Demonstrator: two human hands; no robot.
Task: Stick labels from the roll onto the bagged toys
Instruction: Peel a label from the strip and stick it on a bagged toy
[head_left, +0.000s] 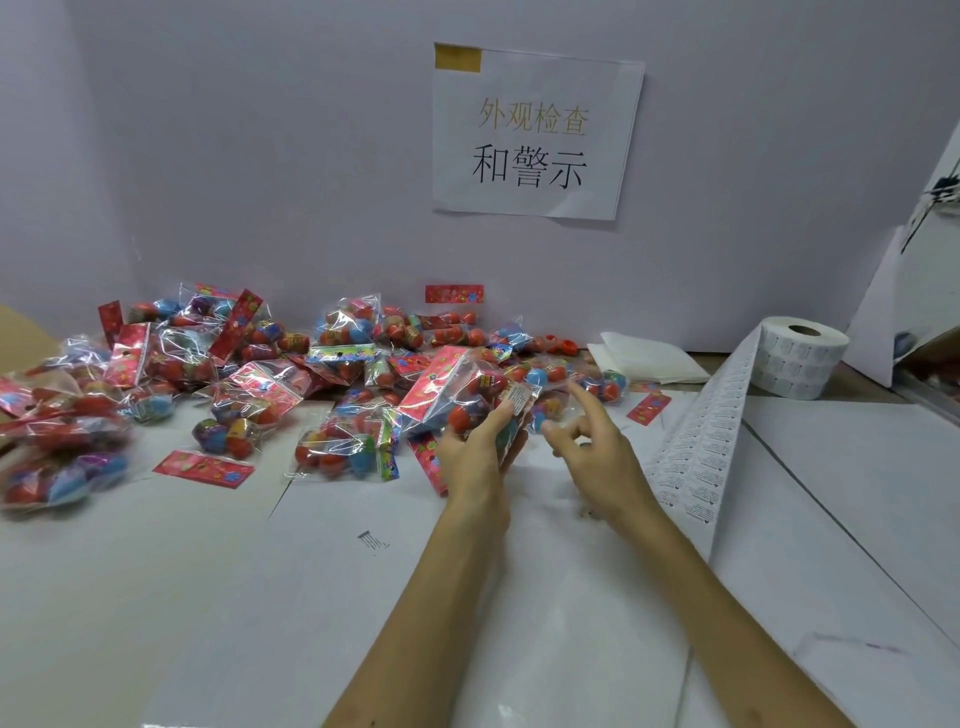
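You are holding one clear bag (467, 389) in your left hand (475, 447), its fingers curling round the lower end so that the bag is tilting up and away from you, above the middle of the worktop (208, 597). Inside it, small rounded toys in red and blue are crowding together under a red printed header, and a small white label (517, 400) is sitting on the plastic just beside your fingertips. Your right hand (597, 441) is hovering just right of the bag and holding nothing: the forefinger is stretching out towards it while the other fingers are curling loosely. The heap of bags (234, 374) is lying along the far edge of the worktop, running from the left edge to past the middle; each clear bag is carrying the same kind of red, blue and green-yellow toys, and one more bag (343, 449) is lying flat just left of your left hand. A loose red header card (205, 467) is lying nearer to you, left of the middle. The roll (802, 358) is standing on end towards the far right corner, and its strip of labels (701, 447) is trailing from it towards you along the right side. Some folded white sheets (649, 358) are resting at the far edge between the heap and the roll.
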